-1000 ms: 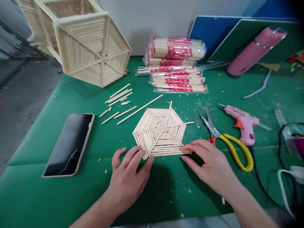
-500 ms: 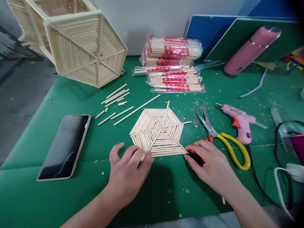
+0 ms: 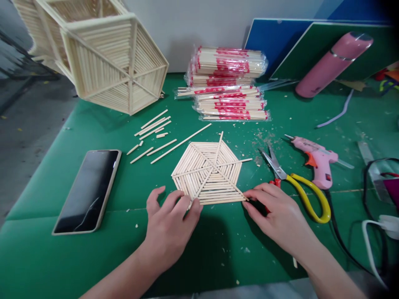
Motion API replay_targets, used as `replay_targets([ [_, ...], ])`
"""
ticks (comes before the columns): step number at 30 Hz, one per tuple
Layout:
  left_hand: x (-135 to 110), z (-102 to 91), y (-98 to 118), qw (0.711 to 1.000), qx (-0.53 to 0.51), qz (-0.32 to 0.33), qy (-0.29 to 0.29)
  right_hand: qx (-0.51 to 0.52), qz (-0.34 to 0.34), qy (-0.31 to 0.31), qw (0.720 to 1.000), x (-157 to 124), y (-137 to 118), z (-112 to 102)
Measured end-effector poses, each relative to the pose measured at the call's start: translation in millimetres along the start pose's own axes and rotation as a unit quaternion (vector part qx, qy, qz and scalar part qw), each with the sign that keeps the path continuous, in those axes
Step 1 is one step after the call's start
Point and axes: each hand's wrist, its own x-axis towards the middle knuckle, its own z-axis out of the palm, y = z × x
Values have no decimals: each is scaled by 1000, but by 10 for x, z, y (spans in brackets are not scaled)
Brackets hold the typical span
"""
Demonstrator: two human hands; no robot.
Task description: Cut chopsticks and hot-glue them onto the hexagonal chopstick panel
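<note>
A flat hexagon panel (image 3: 208, 172) made of glued wooden sticks lies on the green table (image 3: 187, 257). My left hand (image 3: 170, 226) rests palm down at its near left corner, fingers spread and fingertips touching the edge. My right hand (image 3: 277, 216) lies at the near right corner, fingers stretched toward the lowest stick and touching its end. Neither hand lifts anything.
A black phone (image 3: 87, 189) lies at left. Loose cut sticks (image 3: 156, 133) sit behind the panel, packs of chopsticks (image 3: 229, 83) farther back. A large stick lantern frame (image 3: 106, 58) stands back left. Yellow scissors (image 3: 299, 189), a pink glue gun (image 3: 314, 160), a pink flask (image 3: 333, 62) and cables (image 3: 370, 232) are at right.
Both hands stay at the panel's near corners; the right fingers drew slightly closer to the stick end. The view shifted a little.
</note>
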Motion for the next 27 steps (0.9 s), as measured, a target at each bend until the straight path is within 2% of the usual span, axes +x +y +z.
replay_targets([
  [12,-35,-78,-45,987,-143,-70,14,-3,14,6,1000,-10,10,1],
  [19,-93,-32,-73,983,-172,-59,11,12,14,-18,1000,-4,18,-38],
  [27,-91,-30,-64,987,-155,-53,-5,19,-4,-14,1000,-2,35,-22],
])
